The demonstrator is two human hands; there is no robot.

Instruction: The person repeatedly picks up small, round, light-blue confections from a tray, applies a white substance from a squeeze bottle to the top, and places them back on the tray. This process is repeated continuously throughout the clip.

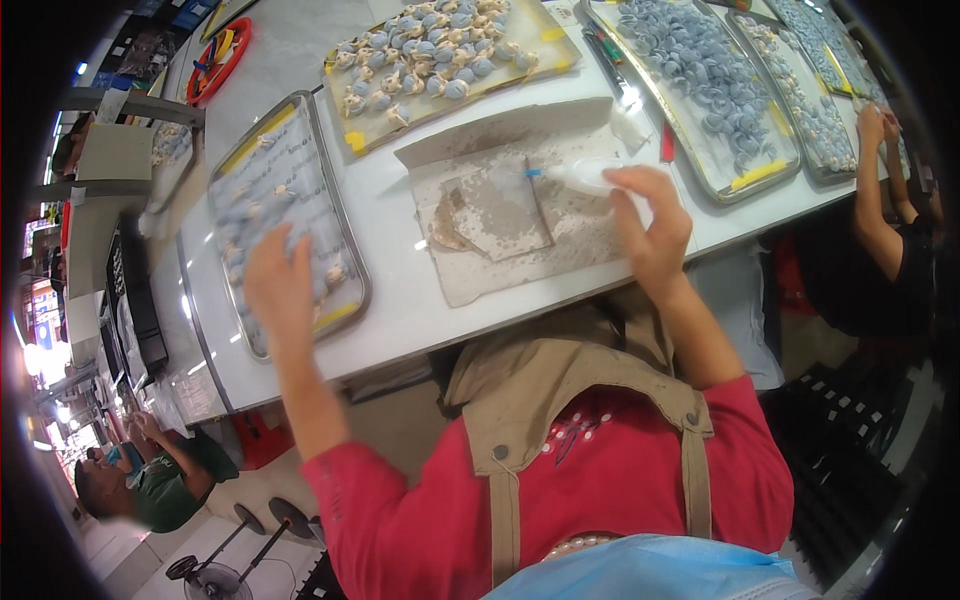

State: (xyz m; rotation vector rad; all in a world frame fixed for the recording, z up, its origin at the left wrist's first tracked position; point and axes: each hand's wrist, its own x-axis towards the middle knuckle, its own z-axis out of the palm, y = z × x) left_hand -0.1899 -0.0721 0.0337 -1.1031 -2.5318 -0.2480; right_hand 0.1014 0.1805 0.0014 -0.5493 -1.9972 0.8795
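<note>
My right hand is closed round a small white squeeze bottle with a thin blue tip. The bottle lies sideways in my fingers, its tip pointing left above a stained sheet of cardboard. Over a metal tray on the left, my left hand is slightly blurred by motion. Its fingers are stretched and apart, with nothing visible between them. Small grey-blue and cream pieces lie scattered on the paper in that tray, blurred around the hand.
Behind the cardboard, a board carries many grey-blue and cream pieces. Another tray to the right holds grey-blue shell-like parts, with pens beside it. A red round basket stands far left. Other people work at right and lower left.
</note>
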